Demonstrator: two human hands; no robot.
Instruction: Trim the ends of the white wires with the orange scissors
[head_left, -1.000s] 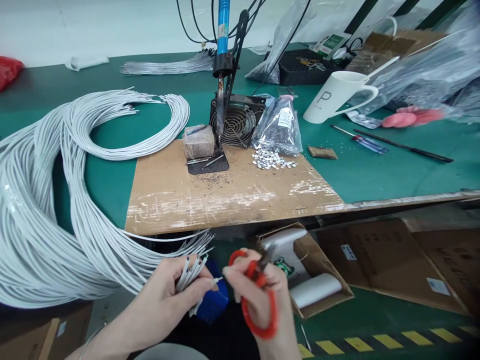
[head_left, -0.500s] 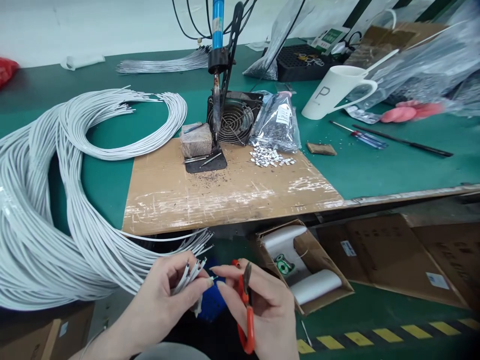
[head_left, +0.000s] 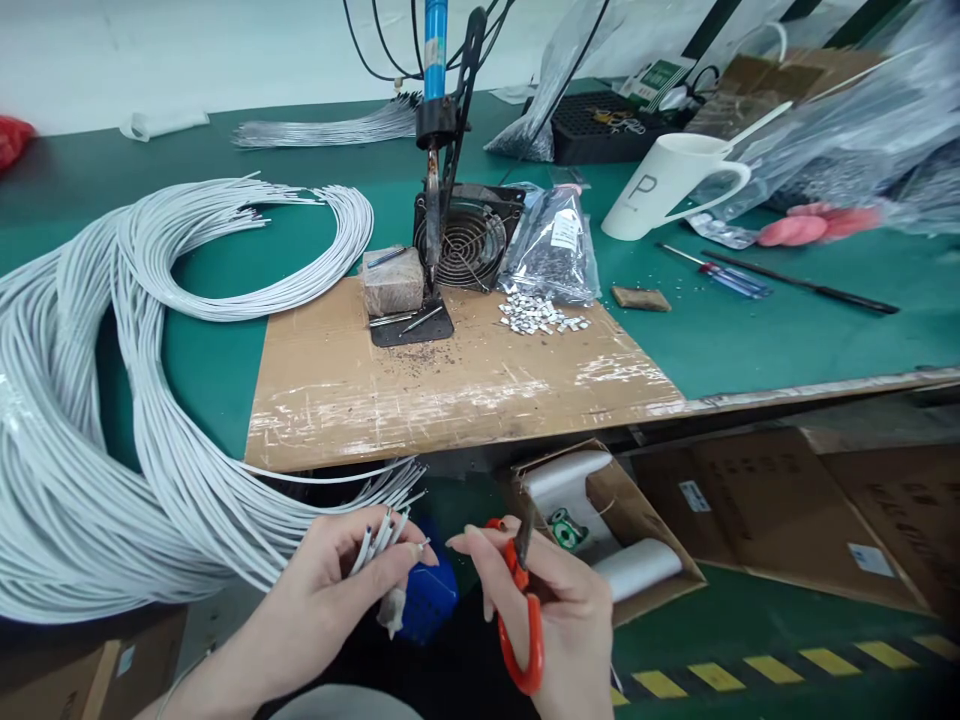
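Note:
Below the bench edge, my left hand (head_left: 352, 580) is closed round the ends of several white cables (head_left: 381, 530), pinching one between thumb and forefinger. The cables belong to a big white cable bundle (head_left: 97, 420) draped over the left of the green bench. My right hand (head_left: 559, 610) is closed on red-handled scissors (head_left: 521, 615), blades pointing up, its fingertips close to the left thumb. A blue object (head_left: 427, 595) sits just under my left hand.
A scratched cardboard sheet (head_left: 450, 385) lies on the bench (head_left: 787, 340) with a soldering iron stand (head_left: 433, 200), a small fan (head_left: 469, 240), loose metal terminals (head_left: 541, 315) and a bag of parts (head_left: 555, 250). A white mug (head_left: 667, 185) and screwdrivers (head_left: 712, 272) lie right. Open cartons (head_left: 622, 540) sit below.
My right hand has turned the scissors, from loops upward a second ago to blades up now, and drawn slightly away from the left hand. The left hand keeps hold of the cable ends.

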